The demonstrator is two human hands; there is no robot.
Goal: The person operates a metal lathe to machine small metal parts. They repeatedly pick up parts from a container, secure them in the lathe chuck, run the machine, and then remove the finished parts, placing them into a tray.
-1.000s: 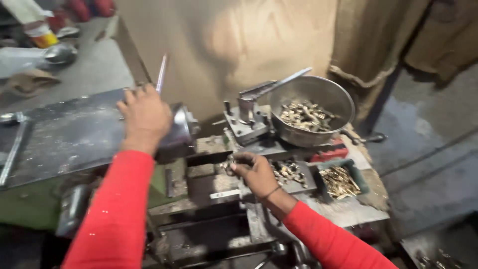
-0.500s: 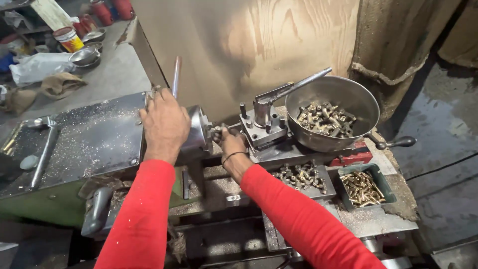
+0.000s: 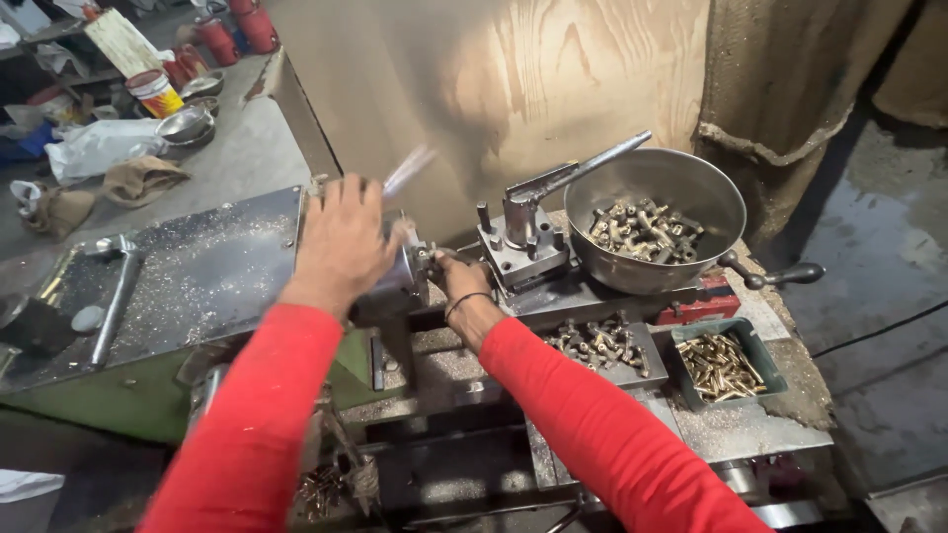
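Observation:
My left hand [image 3: 341,242] rests on top of the lathe's chuck housing [image 3: 400,286], its fingers closed on a thin metal lever [image 3: 410,170] that shows as a blur. My right hand [image 3: 456,281] is pressed against the chuck mouth, fingertips pinched on a small metal part [image 3: 432,255] that is mostly hidden. Just right of that hand stands the tool post [image 3: 523,247] with its long handle [image 3: 592,163]. Both arms wear red sleeves.
A steel bowl [image 3: 691,178] of brass fittings sits behind the tool post. A grey tray [image 3: 642,370] and a green tray [image 3: 765,360] hold more fittings. A crank handle [image 3: 780,276] juts right. A swarf-covered metal cover [image 3: 197,276] lies left. Cans and bowls [image 3: 183,123] stand at the back left.
My right hand left the grey tray and came left to the chuck. My left hand stayed on the chuck housing, and its lever is now swinging and blurred.

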